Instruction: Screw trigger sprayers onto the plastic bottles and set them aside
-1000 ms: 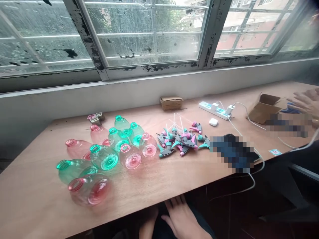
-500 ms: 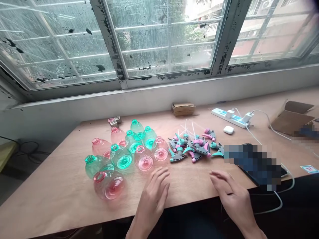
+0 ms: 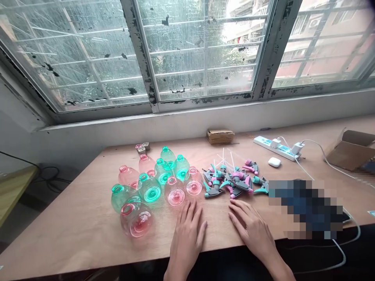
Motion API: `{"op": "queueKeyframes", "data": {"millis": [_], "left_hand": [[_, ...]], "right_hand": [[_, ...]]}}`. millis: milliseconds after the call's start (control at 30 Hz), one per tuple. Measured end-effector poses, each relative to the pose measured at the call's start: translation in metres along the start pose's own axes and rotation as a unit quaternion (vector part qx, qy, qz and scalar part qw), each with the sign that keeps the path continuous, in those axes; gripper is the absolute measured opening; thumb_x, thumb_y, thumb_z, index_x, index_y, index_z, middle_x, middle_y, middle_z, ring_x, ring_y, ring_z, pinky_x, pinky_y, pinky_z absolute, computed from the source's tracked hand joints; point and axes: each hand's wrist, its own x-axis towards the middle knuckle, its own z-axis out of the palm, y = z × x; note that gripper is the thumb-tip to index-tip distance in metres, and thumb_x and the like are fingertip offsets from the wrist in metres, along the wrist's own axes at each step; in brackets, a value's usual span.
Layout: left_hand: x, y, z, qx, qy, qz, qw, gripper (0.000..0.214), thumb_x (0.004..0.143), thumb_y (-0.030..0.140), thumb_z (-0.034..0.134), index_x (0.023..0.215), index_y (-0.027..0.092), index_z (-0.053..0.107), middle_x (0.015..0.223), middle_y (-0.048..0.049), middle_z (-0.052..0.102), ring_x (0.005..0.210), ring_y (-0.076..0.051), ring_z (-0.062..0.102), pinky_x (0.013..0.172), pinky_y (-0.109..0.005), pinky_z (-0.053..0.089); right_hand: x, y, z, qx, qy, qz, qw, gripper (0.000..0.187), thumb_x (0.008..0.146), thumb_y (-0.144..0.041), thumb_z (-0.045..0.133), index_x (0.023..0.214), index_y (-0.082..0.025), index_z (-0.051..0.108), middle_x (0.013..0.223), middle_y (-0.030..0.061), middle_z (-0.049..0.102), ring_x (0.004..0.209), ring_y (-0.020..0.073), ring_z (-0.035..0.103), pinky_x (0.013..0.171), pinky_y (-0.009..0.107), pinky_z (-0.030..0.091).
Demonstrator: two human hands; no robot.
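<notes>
My left hand (image 3: pixel 189 226) lies flat on the wooden table (image 3: pixel 88 238), fingers stretched out, holding nothing. Its fingertips are just in front of a clear pink bottle (image 3: pixel 175 191). My right hand (image 3: pixel 249 224) rests palm down on the table with its fingers extended, in front of a pile of spray triggers (image 3: pixel 234 181) in grey, pink and teal with thin white tubes. To the left stand several round, open-necked bottles, among them a green bottle (image 3: pixel 150 188) and a large pink bottle (image 3: pixel 136 220) nearest the front edge.
Along the back lie small square blocks (image 3: pixel 142 148), a cardboard box (image 3: pixel 220 137) and a white power strip (image 3: pixel 277 148) with plugged chargers and cables. A white earbud case (image 3: pixel 274 162), an open carton (image 3: pixel 351 150) and a blurred-out dark item (image 3: pixel 307 207) are at the right.
Both hands have come down onto the table; the right moved left and its fingers straightened. The camera view has shifted slightly. Bottles and spray triggers stay in place.
</notes>
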Motion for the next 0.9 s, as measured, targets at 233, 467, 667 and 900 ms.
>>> {"op": "queueKeyframes", "data": {"millis": [233,467,667,900], "left_hand": [[-0.003,0.000,-0.009,-0.141,0.061,-0.005,0.988,0.026,0.099,0.029,0.060,0.123,0.029,0.072,0.142,-0.0075,0.068,0.136,-0.031,0.061,0.113,-0.051,0.051],[0.002,-0.014,-0.009,-0.228,0.398,-0.177,0.871,0.058,0.091,0.043,0.075,0.138,0.027,0.046,0.132,-0.0107,0.056,0.122,-0.029,0.058,0.106,-0.049,0.050],[0.034,-0.028,-0.002,-0.242,0.338,-0.283,0.864,0.104,0.073,0.040,0.090,0.156,0.026,0.028,0.158,-0.0204,0.042,0.147,-0.040,0.042,0.119,-0.061,0.038],[0.019,-0.020,-0.001,-0.259,0.336,-0.295,0.856,0.073,0.081,0.047,0.081,0.140,0.023,0.047,0.140,-0.0163,0.058,0.131,-0.036,0.059,0.112,-0.055,0.048]], "right_hand": [[0.002,-0.002,0.001,-0.004,-0.002,0.006,1.000,0.030,0.106,-0.038,0.050,0.124,-0.025,0.071,0.135,0.0093,0.072,0.126,0.0323,0.066,0.105,0.052,0.054],[0.001,-0.003,-0.003,0.069,0.028,0.037,0.997,0.027,0.105,-0.041,0.054,0.115,-0.026,0.074,0.129,0.0104,0.072,0.121,0.0327,0.067,0.101,0.051,0.056],[0.032,0.021,-0.007,0.045,0.169,0.089,0.981,0.061,0.100,-0.056,0.059,0.150,-0.022,0.054,0.154,0.0188,0.048,0.141,0.0408,0.049,0.111,0.060,0.046],[0.056,0.035,0.008,-0.022,0.183,0.092,0.979,0.056,0.102,-0.060,0.049,0.128,-0.015,0.069,0.147,0.0231,0.053,0.140,0.0435,0.048,0.112,0.063,0.042]]}}
